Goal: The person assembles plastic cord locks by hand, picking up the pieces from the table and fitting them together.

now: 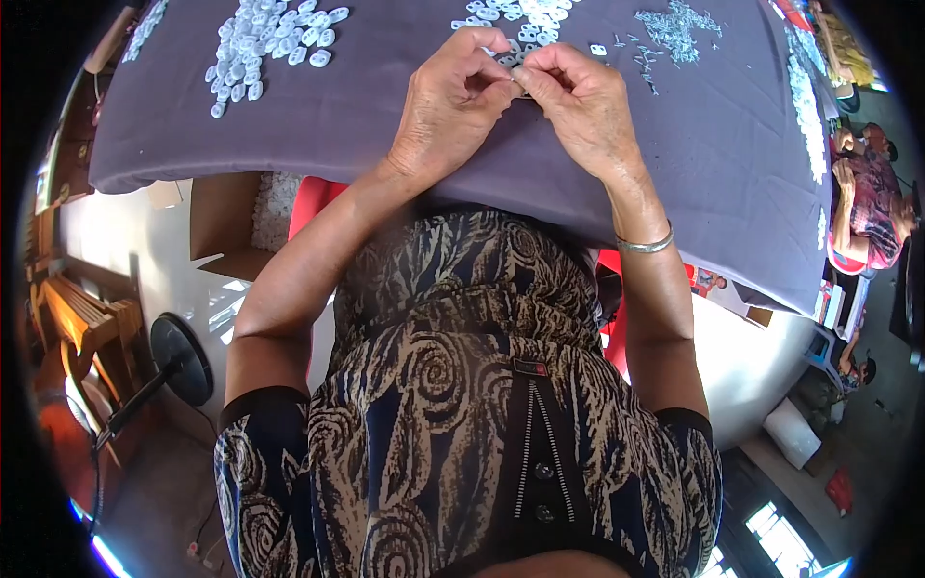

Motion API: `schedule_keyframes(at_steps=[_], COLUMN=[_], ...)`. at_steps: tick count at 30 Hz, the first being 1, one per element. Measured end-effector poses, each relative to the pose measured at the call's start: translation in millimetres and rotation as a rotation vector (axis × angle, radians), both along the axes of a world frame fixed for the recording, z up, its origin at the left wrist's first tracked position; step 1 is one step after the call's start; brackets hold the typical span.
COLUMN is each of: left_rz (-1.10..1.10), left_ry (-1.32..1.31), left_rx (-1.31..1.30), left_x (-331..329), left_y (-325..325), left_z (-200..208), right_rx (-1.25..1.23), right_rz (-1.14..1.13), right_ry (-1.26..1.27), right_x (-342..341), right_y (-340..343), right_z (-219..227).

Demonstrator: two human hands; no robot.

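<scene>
My left hand (451, 101) and my right hand (586, 108) meet above the table's near edge, thumbs and forefingers pinched together. Something tiny and pale shows between the fingertips, mostly hidden by them. Just beyond the hands lies a pile of small white oval plastic pieces (544, 14) with holes in them. One such piece (597, 49) sits apart, beyond my right hand. Farther right is a heap of small shiny metal pins or screws (674, 31), a few strewn toward me. A larger heap of white plastic pieces (275, 39) spreads to the left.
A grey-purple cloth (318, 135) covers the table. More white pieces (807, 116) line its right side. Below the left edge stands an open cardboard box (224, 217) with white contents. A black round fan-like base (181, 358) is on the left. Another person (872, 197) sits at the right.
</scene>
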State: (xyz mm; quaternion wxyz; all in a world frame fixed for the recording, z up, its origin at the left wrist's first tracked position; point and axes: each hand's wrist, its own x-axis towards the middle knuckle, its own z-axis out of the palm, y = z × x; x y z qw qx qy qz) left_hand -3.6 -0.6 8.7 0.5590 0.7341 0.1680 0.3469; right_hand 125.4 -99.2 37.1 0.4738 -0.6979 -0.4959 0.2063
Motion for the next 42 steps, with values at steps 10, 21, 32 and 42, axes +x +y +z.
schedule_keyframes(at_steps=[10,21,32,42], left_rz=[-0.011,0.129,0.200,0.188], left_ry=[-0.033,-0.084,-0.065,-0.071], left_rx=[-0.016,0.001,0.021,0.019], left_x=[-1,-11,-8,-9], left_y=[13,49,43,40], left_z=[-3,-1,-5,-2], right_rx=[0.090,0.290,0.017,-0.004], right_rz=[-0.040,-0.319,-0.193,0.098], right_ry=[0.136,0.096,-0.340,-0.689], right_x=[10,58,50,61], right_y=[-1,-14,6,31], right_z=[4,-2,-3,0])
